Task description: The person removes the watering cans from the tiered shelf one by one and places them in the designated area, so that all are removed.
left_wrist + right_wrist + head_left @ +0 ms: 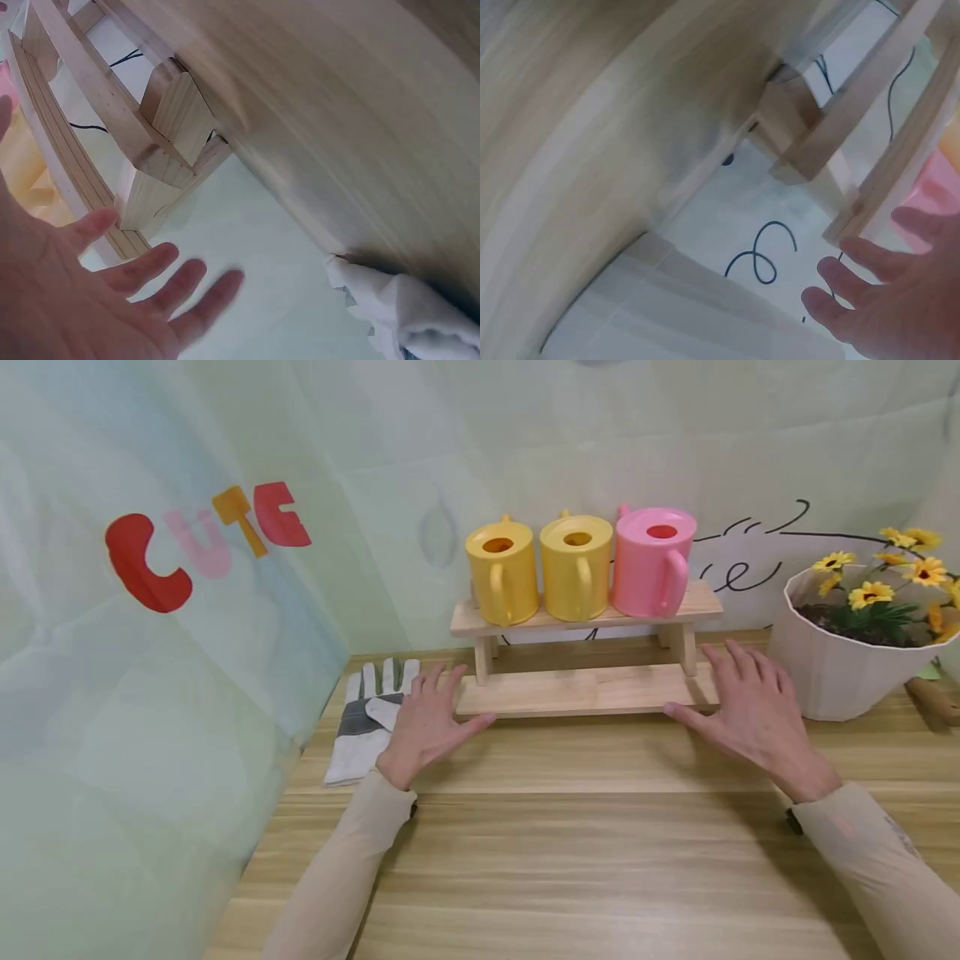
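A two-tier wooden plant stand [577,691] stands by the back wall. Along its upper board are two yellow watering cans [517,581] and a pink watering can [647,578], handles toward me. My left hand [429,720] is at the left end of the lower board, fingers spread and thumb pointing inward. At the opposite end my right hand [750,718] mirrors it, its thumb near the board's front edge. Both wrist views show loosely extended fingers beside the stand's ends, with nothing held.
A white-and-grey work glove [360,747] lies left of the stand, partly behind my left hand. Close to my right hand stands a white pot [832,668] of yellow flowers, with a wooden handle [932,702] beside it. A printed cloth [390,485] hangs behind the wooden table [585,860].
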Demonstrator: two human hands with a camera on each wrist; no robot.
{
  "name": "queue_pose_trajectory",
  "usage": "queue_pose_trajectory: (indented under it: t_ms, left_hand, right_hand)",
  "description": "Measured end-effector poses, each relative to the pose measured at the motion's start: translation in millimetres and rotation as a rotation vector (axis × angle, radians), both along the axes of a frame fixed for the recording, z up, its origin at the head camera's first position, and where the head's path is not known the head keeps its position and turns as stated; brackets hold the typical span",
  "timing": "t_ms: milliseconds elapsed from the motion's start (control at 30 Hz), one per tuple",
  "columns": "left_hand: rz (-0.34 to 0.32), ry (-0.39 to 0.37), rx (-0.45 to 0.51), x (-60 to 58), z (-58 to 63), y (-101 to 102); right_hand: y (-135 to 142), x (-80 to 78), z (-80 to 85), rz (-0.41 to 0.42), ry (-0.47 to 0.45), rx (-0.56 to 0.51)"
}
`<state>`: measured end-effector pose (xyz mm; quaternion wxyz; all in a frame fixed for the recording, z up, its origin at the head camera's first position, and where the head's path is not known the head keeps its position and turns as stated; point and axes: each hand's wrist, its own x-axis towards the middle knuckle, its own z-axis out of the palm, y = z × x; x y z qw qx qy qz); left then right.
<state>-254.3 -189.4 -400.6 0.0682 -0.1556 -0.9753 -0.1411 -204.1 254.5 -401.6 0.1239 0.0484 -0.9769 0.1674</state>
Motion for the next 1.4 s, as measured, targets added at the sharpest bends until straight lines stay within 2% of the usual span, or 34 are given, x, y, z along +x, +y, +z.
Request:
queue_pose_trajectory:
  t_ms: [100, 333, 467, 600, 700, 833, 1067, 1200, 1400]
  left_hand:
    - [0.002, -0.059, 0.056, -2.8, -1.5, 0.8]
    - [0.014, -0.173, 0.196, -8.6, -3.0, 2.2]
    - [0.057, -0.201, 0.227, -11.3, -1.7, 2.7]
    - [0.09, -0.251, 0.268, -18.5, -2.3, 3.2]
    - [0.112, -0.33, 0.323, -24.1, -3.0, 3.4]
    - [0.138, -0.438, 0.445, -27.7, -2.2, 3.9]
    - [0.137, -0.545, 0.665, -31.5, -3.1, 3.7]
    - [0.137, -0.586, 0.716, -32.1, -3.3, 2.2]
    - [0.118, -0.608, 0.724, -34.3, -5.1, 1.8]
  right_hand:
    - [-4.3, 1.5, 7.2, -0.034, 0.006, -0.091]
    - [-21.2, 4.0, 34.5, -0.053, 0.13, -0.352]
    - [-32.5, 2.1, 49.4, -0.066, 0.131, -0.496]
    - [-40.0, -3.2, 62.3, -0.089, 0.121, -0.591]
    - [-43.2, -10.4, 72.1, -0.1, 0.138, -0.634]
    - [-46.4, -22.5, 84.7, -0.114, 0.151, -0.671]
    - [-50.9, -43.2, 97.3, -0.16, 0.106, -0.698]
    - [-53.1, -53.8, 100.1, -0.168, 0.084, -0.715]
    - [-56.3, -65.1, 102.4, -0.196, 0.057, -0.733]
